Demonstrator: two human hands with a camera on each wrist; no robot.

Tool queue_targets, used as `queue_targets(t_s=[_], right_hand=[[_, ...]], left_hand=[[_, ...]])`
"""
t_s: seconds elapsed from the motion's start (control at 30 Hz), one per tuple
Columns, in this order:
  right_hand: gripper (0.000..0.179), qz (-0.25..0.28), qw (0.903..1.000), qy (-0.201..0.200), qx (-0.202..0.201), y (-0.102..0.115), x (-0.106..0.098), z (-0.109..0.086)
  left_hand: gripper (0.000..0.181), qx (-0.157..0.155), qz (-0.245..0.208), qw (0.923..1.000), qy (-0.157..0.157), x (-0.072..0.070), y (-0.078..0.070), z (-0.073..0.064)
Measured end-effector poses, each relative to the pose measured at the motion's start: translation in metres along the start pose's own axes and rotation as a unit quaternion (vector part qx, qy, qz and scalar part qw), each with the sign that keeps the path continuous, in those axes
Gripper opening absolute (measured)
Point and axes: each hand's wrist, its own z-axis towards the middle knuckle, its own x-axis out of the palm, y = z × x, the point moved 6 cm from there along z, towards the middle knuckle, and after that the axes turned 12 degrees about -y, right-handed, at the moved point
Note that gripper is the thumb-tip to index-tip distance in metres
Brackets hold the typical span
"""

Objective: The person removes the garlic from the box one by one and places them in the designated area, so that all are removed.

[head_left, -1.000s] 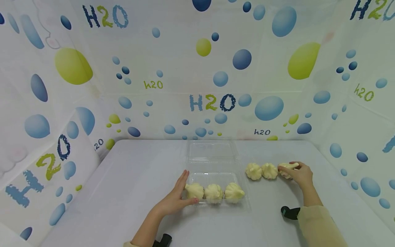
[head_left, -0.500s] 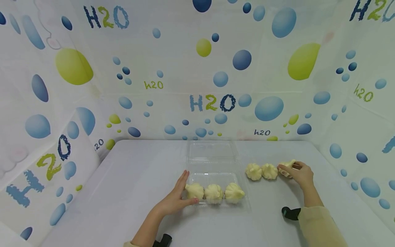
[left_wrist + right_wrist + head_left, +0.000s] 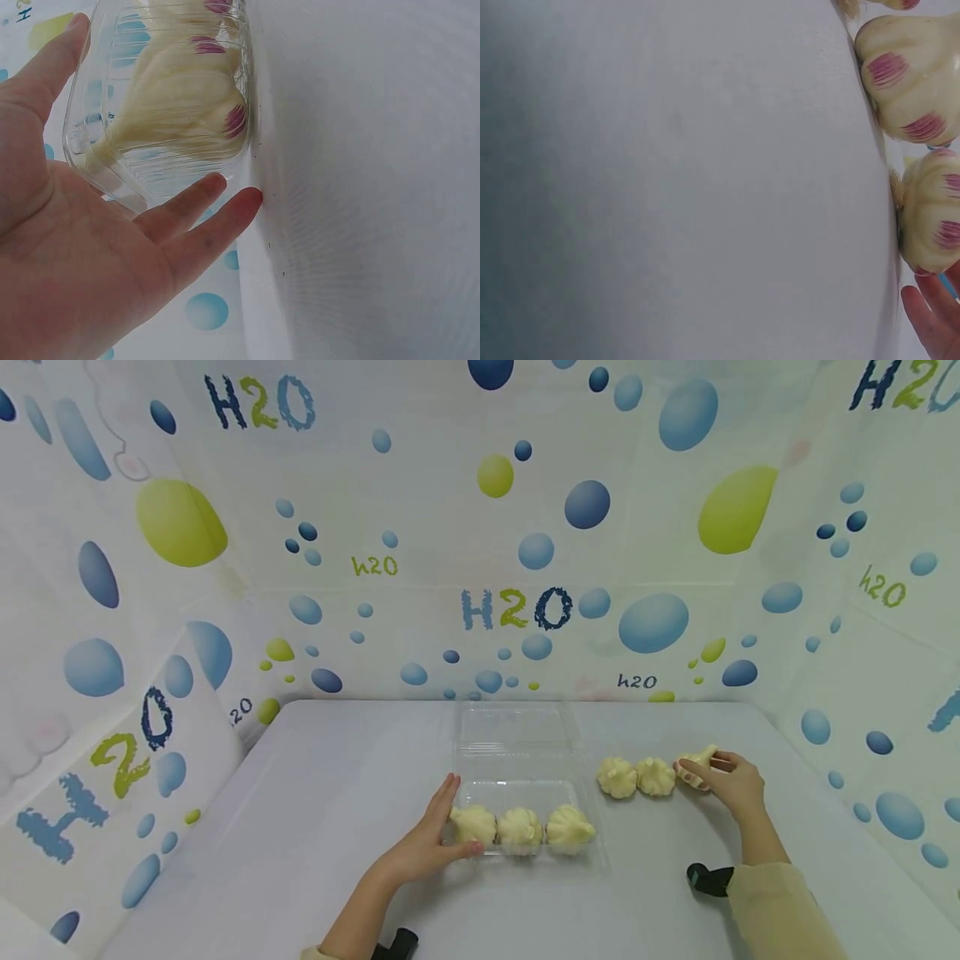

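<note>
A clear plastic box [image 3: 517, 789] with its lid [image 3: 517, 727] folded back holds a row of three garlic bulbs [image 3: 520, 829]. My left hand [image 3: 423, 847] lies against the box's left side, its fingers straight and the thumb over the front corner. In the left wrist view, that hand [image 3: 97, 247] is spread around the box's end wall. To the right of the box, two garlic bulbs [image 3: 617, 777] sit side by side. Beside them, my right hand [image 3: 731, 783] pinches a third garlic bulb [image 3: 696, 767] by its side, its stem slanting up. The right wrist view shows only fingertips below a bulb [image 3: 934, 210].
Everything stands on a white-covered table [image 3: 322, 793]. A patterned backdrop [image 3: 420, 527] closes off the back and sides. Black camera mounts [image 3: 708, 880] sit at both wrists.
The garlic bulb at my right hand has tipped, its stem now pointing more upward. The right hand has shifted slightly right. My left hand and the box have stayed put.
</note>
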Motion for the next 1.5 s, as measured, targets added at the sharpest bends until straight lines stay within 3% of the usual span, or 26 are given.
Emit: queue_targets(t_s=[0.23,0.33,0.47,0.67,0.8,1.07,1.17,1.37,1.5], right_hand=[[0.094,0.000,1.0000,-0.006,-0.004,0.002,-0.005,0.000],[0.092,-0.002,0.9996,-0.028,-0.010,0.002,-0.010,0.002],[0.093,-0.007,0.9981,-0.055,-0.029,-0.009,-0.012,0.020],[0.100,-0.015,0.9941,-0.087,-0.063,-0.048,0.002,0.065],[0.101,-0.006,0.9912,-0.104,-0.082,-0.056,0.007,0.076],[0.098,0.002,0.9868,-0.117,-0.112,-0.051,0.009,0.085],[0.097,0.004,0.9856,-0.123,-0.116,-0.050,0.010,0.087],[0.096,0.009,0.9843,-0.124,-0.125,-0.047,0.013,0.085],[0.094,0.019,0.9833,-0.124,-0.132,-0.041,0.015,0.083]], left_hand=[[0.099,0.005,-0.001,1.0000,-0.003,0.000,0.000,0.000],[0.099,0.009,-0.002,1.0000,-0.002,0.000,-0.001,0.000],[0.099,0.006,0.000,1.0000,-0.002,-0.001,0.000,0.000],[0.099,0.002,0.004,1.0000,-0.005,-0.001,0.000,0.000],[0.099,0.001,0.005,1.0000,-0.007,-0.001,0.001,0.000],[0.094,-0.001,-0.017,0.9997,-0.015,-0.011,-0.038,-0.013],[0.094,-0.002,-0.017,0.9998,-0.014,-0.009,-0.033,-0.011],[0.097,0.002,0.003,0.9999,-0.012,-0.001,-0.004,-0.001],[0.099,0.004,0.006,0.9999,-0.010,0.000,0.002,0.001]])
